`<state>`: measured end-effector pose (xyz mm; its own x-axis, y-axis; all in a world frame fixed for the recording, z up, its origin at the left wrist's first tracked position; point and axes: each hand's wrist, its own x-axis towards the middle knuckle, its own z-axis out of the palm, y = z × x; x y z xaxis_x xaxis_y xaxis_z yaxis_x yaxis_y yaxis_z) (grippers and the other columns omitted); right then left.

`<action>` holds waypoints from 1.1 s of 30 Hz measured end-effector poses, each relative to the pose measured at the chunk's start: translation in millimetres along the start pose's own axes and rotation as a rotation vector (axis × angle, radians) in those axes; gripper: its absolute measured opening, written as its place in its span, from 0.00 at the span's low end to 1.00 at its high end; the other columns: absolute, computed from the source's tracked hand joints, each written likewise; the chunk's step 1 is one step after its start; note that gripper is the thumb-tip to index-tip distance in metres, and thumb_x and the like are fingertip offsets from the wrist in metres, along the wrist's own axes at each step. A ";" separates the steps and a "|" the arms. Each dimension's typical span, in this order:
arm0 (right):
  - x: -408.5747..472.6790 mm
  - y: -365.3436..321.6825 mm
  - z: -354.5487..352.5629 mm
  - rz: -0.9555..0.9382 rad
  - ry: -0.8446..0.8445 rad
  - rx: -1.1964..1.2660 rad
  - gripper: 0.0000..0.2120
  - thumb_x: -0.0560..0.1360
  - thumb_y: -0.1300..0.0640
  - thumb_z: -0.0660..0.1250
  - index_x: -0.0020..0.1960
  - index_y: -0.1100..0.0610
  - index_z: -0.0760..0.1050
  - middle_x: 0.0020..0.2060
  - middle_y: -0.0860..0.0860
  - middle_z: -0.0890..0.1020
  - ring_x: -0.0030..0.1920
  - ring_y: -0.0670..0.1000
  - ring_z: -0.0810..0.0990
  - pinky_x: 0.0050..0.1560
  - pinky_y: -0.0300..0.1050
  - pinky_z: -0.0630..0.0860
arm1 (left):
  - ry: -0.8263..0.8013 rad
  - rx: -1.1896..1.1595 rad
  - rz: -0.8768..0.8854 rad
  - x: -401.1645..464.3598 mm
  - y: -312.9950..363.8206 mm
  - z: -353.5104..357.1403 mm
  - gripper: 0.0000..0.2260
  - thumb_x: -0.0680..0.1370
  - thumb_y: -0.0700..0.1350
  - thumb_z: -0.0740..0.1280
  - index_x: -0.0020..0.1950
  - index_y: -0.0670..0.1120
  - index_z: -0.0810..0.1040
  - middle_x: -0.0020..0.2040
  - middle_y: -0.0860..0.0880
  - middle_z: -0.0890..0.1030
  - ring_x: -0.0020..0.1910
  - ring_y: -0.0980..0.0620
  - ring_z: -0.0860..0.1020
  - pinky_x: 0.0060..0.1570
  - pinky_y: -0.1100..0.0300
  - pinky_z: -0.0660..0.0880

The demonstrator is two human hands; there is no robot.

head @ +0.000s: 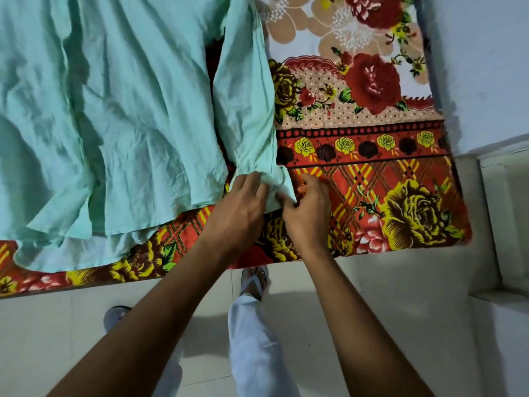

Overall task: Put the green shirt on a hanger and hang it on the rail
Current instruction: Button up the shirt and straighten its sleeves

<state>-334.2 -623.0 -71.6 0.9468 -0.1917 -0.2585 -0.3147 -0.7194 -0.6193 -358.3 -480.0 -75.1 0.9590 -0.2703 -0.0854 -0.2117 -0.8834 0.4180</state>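
Note:
A pale green shirt lies spread and wrinkled on a bed, its hem toward me. One long sleeve runs down the shirt's right side to a cuff near the bed's front edge. My left hand grips the cuff from the left, fingers curled into the cloth. My right hand pinches the same cuff from the right. No hanger or rail is in view.
A red, yellow and white floral bedsheet covers the bed. Pale floor tiles lie below the bed's edge, with my legs and sandalled feet there. A white wall and a step stand at the right.

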 end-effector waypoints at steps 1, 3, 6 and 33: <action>0.3 1.0 1.3 0.000 -0.016 0.043 0.21 0.77 0.55 0.74 0.69 0.55 0.75 0.54 0.48 0.80 0.52 0.46 0.79 0.46 0.36 0.77 | -0.005 -0.002 0.000 -0.3 -1.0 0.2 0.17 0.75 0.36 0.67 0.64 0.36 0.74 0.66 0.35 0.73 0.63 0.35 0.73 0.48 0.45 0.81; 2.3 3.4 3.2 -0.009 -0.036 0.134 0.11 0.77 0.57 0.74 0.59 0.55 0.81 0.46 0.46 0.83 0.46 0.47 0.83 0.45 0.47 0.83 | 0.004 -0.026 -0.015 1.4 -4.3 0.2 0.18 0.75 0.37 0.66 0.65 0.38 0.74 0.67 0.36 0.73 0.63 0.36 0.73 0.47 0.43 0.81; 0.9 3.9 2.0 0.005 -0.006 0.272 0.05 0.78 0.59 0.74 0.53 0.54 0.83 0.43 0.43 0.83 0.42 0.39 0.81 0.40 0.34 0.78 | 0.115 -0.122 -0.033 4.2 -6.5 1.2 0.09 0.80 0.41 0.65 0.57 0.39 0.79 0.58 0.38 0.78 0.56 0.39 0.76 0.47 0.44 0.79; -23.4 -9.0 -0.2 -0.358 0.267 0.229 0.09 0.77 0.63 0.73 0.56 0.62 0.85 0.51 0.53 0.84 0.51 0.42 0.80 0.53 0.31 0.77 | 0.241 -1.351 -0.611 -4.5 7.4 -22.1 0.08 0.82 0.44 0.68 0.56 0.42 0.84 0.52 0.43 0.87 0.54 0.40 0.85 0.59 0.38 0.79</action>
<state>-353.5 -612.1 -59.8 0.9729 -0.1447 0.1803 0.0552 -0.6118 -0.7891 -360.0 -476.9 -51.7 0.8685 0.1859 -0.4595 0.4213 0.2114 0.8819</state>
